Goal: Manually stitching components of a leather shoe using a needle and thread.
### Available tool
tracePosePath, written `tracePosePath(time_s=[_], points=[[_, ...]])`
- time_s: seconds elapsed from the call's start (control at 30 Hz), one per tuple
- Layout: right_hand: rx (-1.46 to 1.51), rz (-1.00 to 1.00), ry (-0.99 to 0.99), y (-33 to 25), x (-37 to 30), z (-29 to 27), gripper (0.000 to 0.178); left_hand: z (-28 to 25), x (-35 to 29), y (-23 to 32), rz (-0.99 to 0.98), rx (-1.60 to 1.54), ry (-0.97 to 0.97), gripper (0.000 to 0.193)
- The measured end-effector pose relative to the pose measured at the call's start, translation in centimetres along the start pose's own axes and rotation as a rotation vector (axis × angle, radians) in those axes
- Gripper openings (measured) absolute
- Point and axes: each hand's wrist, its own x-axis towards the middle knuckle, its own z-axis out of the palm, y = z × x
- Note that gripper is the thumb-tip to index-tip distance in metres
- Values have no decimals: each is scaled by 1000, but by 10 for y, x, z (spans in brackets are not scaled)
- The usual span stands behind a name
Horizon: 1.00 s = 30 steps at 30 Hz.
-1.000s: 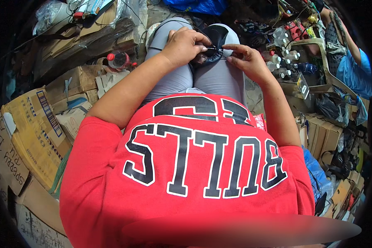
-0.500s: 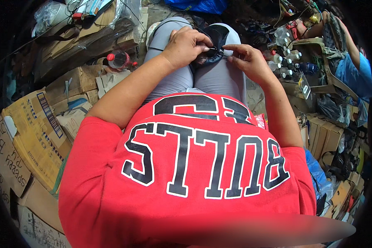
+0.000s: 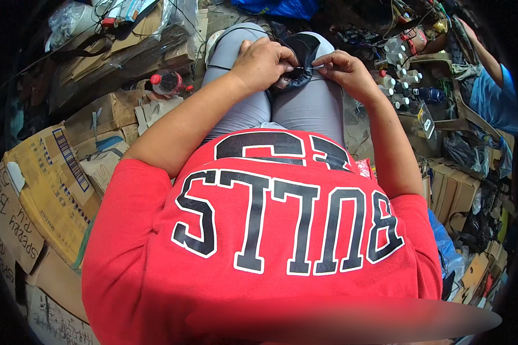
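A dark, shoe-like piece (image 3: 303, 49) with a rounded, glossy rim rests between and over my knees. My left hand (image 3: 263, 62) comes to its left side, thumb and fingers pinched together at the opening. What that pinch holds is too small to name. From the right, my right hand (image 3: 350, 75) pinches a thin pale strand or needle (image 3: 316, 67) at the piece's rim. The two pinches face each other a short way apart. The inside of the piece is dark, and its underside is hidden by my legs.
Cardboard boxes (image 3: 46, 178) are stacked at the left, near a red-capped bottle (image 3: 167, 83). Several small bottles (image 3: 398, 86) stand on the right beside a chair-like frame (image 3: 463, 109). Another person's blue sleeve (image 3: 495, 103) shows at far right. Blue plastic (image 3: 276, 8) lies ahead.
My right hand has shifted slightly, and its fingers are pinched closer around the thin pale strand or needle. My left hand stays nearly in place at the dark piece.
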Motion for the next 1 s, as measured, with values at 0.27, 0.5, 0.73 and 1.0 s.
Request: tracePosePath(time_s=[0.27, 0.5, 0.73, 1.0], points=[[-152, -39, 65, -6, -8, 9, 20, 4, -5, 6, -104, -76, -64, 14], [-234, -43, -8, -28, -8, 0, 23, 8, 0, -7, 7, -140, 102, 14], [-502, -101, 30, -39, -18, 6, 27, 1, -6, 0, -33, -164, 111, 12], [-63, 122, 54, -22, -11, 16, 20, 9, 4, 1, -120, -157, -25, 16]])
